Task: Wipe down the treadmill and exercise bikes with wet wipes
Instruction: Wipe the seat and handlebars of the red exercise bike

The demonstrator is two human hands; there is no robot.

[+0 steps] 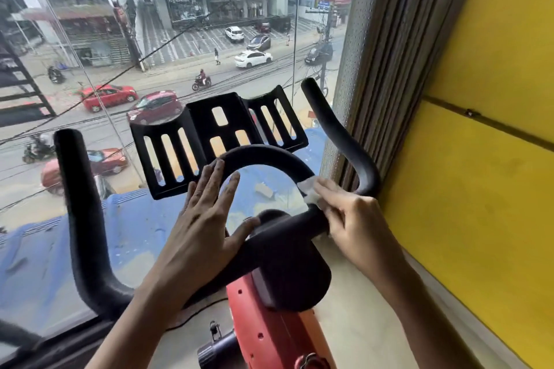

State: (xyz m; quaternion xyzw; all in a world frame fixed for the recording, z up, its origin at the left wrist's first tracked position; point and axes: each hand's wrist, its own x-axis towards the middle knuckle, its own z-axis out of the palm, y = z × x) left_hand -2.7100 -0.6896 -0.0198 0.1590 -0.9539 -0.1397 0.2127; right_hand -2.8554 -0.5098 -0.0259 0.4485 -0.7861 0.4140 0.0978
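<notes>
Exercise bike (269, 332) handlebar (263, 153), wiping in progress.
Right hand (353, 219): fingers curled on white wet wipe (308, 190), pressed to the bar's right bend. Left hand (204, 216): fingers straight, flat on centre loop. Slotted black tray (215, 141) ahead; blind (398, 54) and yellow wall (479, 174) crowd the right.
</notes>
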